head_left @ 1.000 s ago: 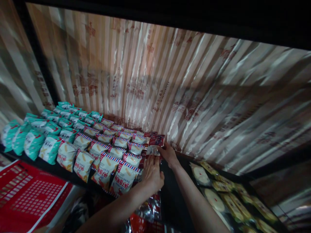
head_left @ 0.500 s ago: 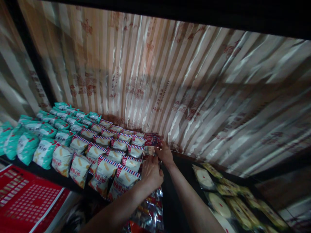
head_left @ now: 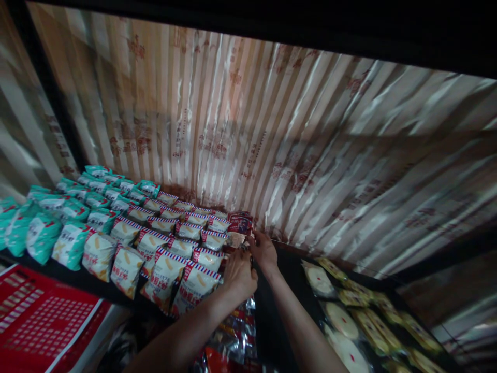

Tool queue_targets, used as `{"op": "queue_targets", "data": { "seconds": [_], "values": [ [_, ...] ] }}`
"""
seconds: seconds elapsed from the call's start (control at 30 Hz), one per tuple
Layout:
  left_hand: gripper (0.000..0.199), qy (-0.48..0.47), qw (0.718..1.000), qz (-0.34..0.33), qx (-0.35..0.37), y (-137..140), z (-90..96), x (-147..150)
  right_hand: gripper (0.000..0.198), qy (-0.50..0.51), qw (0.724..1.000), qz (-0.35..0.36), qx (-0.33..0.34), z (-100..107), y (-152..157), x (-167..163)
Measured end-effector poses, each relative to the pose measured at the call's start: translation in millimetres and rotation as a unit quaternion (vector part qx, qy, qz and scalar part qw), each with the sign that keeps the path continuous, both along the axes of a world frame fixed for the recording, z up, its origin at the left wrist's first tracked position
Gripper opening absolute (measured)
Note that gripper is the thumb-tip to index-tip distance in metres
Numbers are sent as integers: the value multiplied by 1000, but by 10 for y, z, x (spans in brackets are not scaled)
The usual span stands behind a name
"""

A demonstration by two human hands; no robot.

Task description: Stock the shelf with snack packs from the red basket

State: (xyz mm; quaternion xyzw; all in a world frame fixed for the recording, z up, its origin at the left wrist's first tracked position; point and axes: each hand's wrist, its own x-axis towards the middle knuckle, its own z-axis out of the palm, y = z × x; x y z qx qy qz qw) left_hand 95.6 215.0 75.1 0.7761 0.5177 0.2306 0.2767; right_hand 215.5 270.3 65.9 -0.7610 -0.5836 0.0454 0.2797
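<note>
From the head camera, here we are: the dark red packet (head_left: 239, 224) lies just below centre, towards six o'clock, at the far end of its column. The right hand (head_left: 264, 252) sits at its four o'clock, fingers bent in at the edge; the left hand (head_left: 239, 275) reaches up from six, fingers close together. Whether either actually pinches, I can't tell. One from each side: that looks like steadying and squaring. Shiny packets (head_left: 238, 331) run nearer, below the left wrist. Over at seven to eight, striped white packets (head_left: 198, 287) and teal bags (head_left: 72, 243) stand in rows, fronts outward, presumably for easy reading. Flat yellow packs (head_left: 376, 329) lie at four. All on a black shelf (head_left: 274, 295), a bare strip at five! Crinkled printed sheeting (head_left: 233, 114) backs it at twelve, dim light, a red basket (head_left: 66, 287) at eight.
</note>
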Motion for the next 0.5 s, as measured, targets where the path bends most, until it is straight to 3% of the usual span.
{"op": "queue_targets", "data": {
  "seconds": [0.17, 0.33, 0.43, 0.5],
  "values": [
    [39, -102, 995, -10, 12, -362, 44, -60, 37, 125, 986, -4, 115, 15, -436, 36],
    [32, -179, 975, -131, -30, -1133, 10, -412, 40, 327, 914, -59, 232, -38, -1225, -161],
    [31, -142, 955, -242, -96, -1603, -176, -741, 38, 405, 880, -81, 233, -214, -1775, -354],
    [29, -79, 945, -279, -151, -1831, -399, -957, 37, 436, 879, -77, 178, -415, -2104, -481]
  ]
}}
